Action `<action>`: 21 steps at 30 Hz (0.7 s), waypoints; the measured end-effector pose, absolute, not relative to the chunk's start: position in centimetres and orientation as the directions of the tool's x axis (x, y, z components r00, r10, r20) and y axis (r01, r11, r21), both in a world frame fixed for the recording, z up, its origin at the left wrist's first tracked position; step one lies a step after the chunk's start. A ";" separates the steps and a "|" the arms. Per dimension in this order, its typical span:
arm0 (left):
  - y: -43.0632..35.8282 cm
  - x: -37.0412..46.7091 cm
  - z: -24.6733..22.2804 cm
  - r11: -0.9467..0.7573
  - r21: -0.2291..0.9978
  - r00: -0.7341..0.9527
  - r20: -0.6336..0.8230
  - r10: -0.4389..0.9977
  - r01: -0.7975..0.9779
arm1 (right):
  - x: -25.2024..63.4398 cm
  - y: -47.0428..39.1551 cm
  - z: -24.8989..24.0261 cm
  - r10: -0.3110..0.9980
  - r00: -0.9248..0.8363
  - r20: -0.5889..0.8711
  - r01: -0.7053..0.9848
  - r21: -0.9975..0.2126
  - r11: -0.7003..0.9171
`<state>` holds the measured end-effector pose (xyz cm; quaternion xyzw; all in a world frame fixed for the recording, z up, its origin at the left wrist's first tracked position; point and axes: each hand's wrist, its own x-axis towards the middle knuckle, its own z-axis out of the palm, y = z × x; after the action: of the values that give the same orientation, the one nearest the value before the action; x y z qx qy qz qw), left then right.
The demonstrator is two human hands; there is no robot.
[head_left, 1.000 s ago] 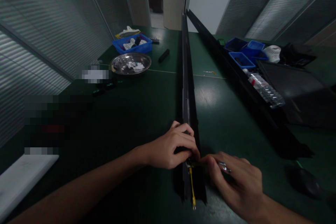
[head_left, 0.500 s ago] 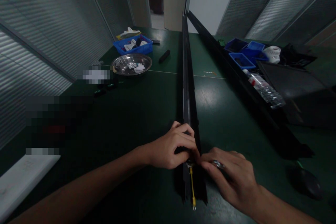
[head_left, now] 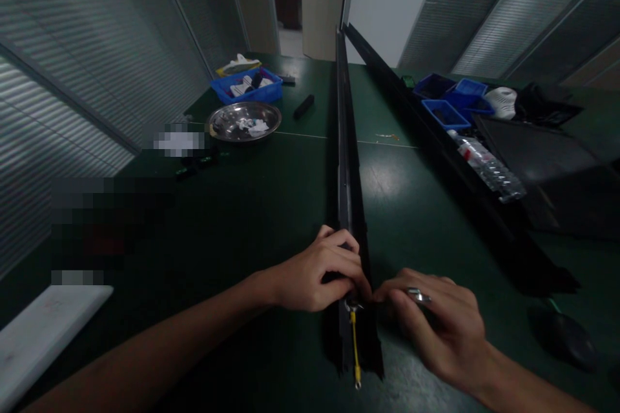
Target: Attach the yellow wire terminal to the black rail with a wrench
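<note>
Head view, looking forward and down over a dark green tabletop:
- A long, narrow black rail (head_left: 344,187) runs from the near edge away toward the far end of the table.
- The left hand (head_left: 322,274) lies across the rail near its close end, fingers curled over it; whether the hidden fingertips grip anything, I cannot tell.
- The right hand (head_left: 438,322), just right of the rail, is closed around a shiny silver metal tool (head_left: 418,295), mostly hidden by the fingers. Its fingertips are close beside those of the left hand.
- A thin yellow cable (head_left: 355,345) with a ring-shaped metal end lies along the rail's near end, just below the fingertips.
- A second long black rail (head_left: 450,164) slants down to the right, well apart from both hands.
- Farther left are a round stainless-steel bowl (head_left: 223,132) holding crumpled white scraps and, behind it, a blue plastic basket (head_left: 230,92).
- Right of the second rail lie clear plastic bottles (head_left: 491,166); a rounded black computer mouse (head_left: 566,337) sits nearer.
</note>
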<state>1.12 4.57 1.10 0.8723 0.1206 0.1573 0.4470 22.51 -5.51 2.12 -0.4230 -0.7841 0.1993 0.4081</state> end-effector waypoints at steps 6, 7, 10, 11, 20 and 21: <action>4.5 1.2 1.1 -0.583 0.809 0.919 0.174 0.354 0.072 | 21.7 -6.4 2.2 0.808 -0.224 0.545 0.638 -0.545 0.544; 4.5 1.2 1.1 -0.583 0.809 0.919 0.172 0.355 0.074 | 21.6 -6.4 2.1 0.807 -0.224 0.546 0.643 -0.540 0.543; 4.5 1.3 1.2 -0.589 0.804 0.923 0.160 0.351 0.085 | 21.5 -6.5 1.9 0.799 -0.224 0.558 0.644 -0.531 0.551; 4.5 1.3 1.2 -0.591 0.802 0.924 0.158 0.349 0.086 | 21.4 -6.5 1.9 0.793 -0.224 0.566 0.647 -0.523 0.556; 4.5 1.2 1.1 -0.594 0.800 0.921 0.170 0.351 0.079 | 21.3 -6.6 1.5 0.779 -0.246 0.576 0.670 -0.480 0.566; 4.5 1.2 1.1 -0.593 0.801 0.921 0.170 0.352 0.079 | 21.3 -6.5 1.5 0.781 -0.246 0.574 0.668 -0.483 0.566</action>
<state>1.21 4.52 1.08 0.8786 0.1224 0.1574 0.4339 21.31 -6.54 1.45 -0.4607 -0.7863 0.0695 0.4057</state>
